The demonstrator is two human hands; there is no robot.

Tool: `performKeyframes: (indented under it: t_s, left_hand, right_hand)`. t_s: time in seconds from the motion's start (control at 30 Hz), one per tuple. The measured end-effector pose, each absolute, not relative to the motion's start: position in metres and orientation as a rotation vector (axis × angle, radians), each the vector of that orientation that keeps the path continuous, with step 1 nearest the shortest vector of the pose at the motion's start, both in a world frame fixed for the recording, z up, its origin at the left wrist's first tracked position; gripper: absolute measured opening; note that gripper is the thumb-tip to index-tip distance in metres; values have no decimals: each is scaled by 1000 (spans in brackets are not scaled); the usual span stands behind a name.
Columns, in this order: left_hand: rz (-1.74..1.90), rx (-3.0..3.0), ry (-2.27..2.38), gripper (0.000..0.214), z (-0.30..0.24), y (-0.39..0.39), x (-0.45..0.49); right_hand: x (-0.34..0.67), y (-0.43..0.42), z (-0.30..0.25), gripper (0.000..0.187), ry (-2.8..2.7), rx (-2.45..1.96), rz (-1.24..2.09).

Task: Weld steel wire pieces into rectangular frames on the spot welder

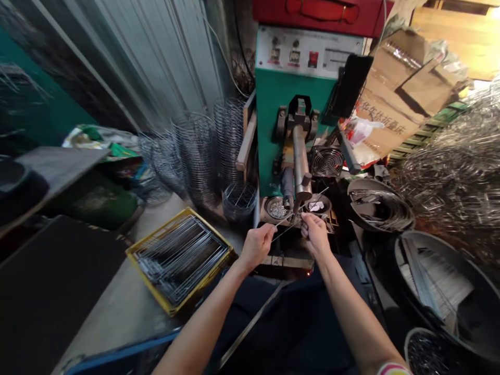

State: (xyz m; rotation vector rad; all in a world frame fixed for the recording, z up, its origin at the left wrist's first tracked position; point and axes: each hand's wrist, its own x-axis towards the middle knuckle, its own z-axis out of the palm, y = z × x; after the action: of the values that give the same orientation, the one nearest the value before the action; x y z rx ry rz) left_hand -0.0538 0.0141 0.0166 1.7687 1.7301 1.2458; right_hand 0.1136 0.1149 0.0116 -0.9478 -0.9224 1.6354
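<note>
My left hand (pixel 257 245) is closed on the left end of a thin metal wire piece (pixel 288 226), held in front of the green spot welder (pixel 269 114). The piece runs up and to the right, under the welder's electrode arm (pixel 300 156). My right hand (pixel 315 234) pinches at its right side, close to the electrode tip; what exactly lies between these fingertips is too small to make out. Just behind the hands sit a bowl of small metal bits (pixel 276 209) and another small bowl (pixel 319 202).
At left stands a yellow crate (pixel 172 311) of wire pieces, with stacks of wire rings (pixel 195 156) behind it. To the right are a round pan of flat strips (pixel 380 221), a large basin (pixel 484 307), and a heap of wire parts (pixel 453 172). Cardboard boxes (pixel 390 120) lean behind.
</note>
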Motion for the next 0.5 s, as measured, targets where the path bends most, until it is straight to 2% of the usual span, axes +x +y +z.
performKeyframes:
  t_s: [0.3,0.5]
  left_hand:
    - [1191,1705,1767,32,18,15,-58]
    - [1163,1825,1781,31,20,11,-53]
  right_hand:
    - [163,95,11,39,-1302,-1141,1626]
    - [247,53,-6,41,-1884,-1401,971]
